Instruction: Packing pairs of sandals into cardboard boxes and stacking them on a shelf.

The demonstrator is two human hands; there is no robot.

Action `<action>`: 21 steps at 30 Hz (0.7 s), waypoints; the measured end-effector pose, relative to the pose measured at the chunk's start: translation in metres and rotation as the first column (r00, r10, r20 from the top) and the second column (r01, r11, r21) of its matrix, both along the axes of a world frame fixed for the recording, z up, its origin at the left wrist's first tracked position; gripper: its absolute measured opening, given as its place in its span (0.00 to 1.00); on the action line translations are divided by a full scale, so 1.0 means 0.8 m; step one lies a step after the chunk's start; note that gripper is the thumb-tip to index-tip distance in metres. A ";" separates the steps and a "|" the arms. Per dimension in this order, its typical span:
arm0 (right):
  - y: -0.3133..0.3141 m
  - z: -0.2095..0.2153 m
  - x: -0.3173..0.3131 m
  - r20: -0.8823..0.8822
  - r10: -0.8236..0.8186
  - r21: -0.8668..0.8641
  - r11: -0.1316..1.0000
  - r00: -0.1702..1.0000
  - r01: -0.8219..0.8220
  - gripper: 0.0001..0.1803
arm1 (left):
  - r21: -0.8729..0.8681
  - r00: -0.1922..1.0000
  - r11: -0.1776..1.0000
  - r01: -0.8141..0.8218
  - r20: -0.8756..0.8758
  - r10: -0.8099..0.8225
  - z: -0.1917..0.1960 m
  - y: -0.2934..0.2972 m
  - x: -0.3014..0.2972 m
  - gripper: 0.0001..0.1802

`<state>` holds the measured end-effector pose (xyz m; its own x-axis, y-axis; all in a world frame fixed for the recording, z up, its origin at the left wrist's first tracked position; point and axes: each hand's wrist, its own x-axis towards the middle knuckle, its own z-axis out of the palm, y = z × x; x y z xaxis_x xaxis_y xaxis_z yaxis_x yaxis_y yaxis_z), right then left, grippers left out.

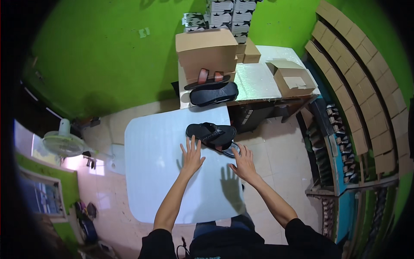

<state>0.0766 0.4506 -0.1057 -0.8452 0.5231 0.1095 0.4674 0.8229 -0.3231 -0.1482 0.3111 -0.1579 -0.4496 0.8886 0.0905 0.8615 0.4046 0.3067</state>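
A pair of black sandals (212, 134), one stacked partly over the other, lies at the far right corner of a pale white table (151, 172), the lower sandal overhanging the right edge. The left hand (192, 156) hovers over or rests flat on the table just nearer than the sandals, fingers spread wide, fingertips at the upper sandal's near rim; contact cannot be told. It holds nothing. The right hand (245, 163) is likewise open and empty, fingers splayed, at the table's right edge with its fingertips just beside the lower sandal's heel end. Beyond the far edge stands a second table (258, 80) carrying another black sandal (214, 93) and a brown-strapped sandal (208, 78) at its near left corner, a large closed cardboard box (207, 54) behind them, a smaller box (251, 52) and an open carton (293, 77) toward the right. Patterned shoe boxes (226, 16) are stacked against the green wall. Flattened cartons (366, 73) and racks of sandals (340, 142) line the right side; a fan (62, 141) stands on the floor at left. The table's left and near portions lie bare.
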 end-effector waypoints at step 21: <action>0.050 -0.002 -0.101 0.187 0.304 -0.337 0.913 0.934 -0.230 0.51 | 0.030 0.949 0.993 0.116 0.292 -0.120 0.002 -0.130 0.044 0.11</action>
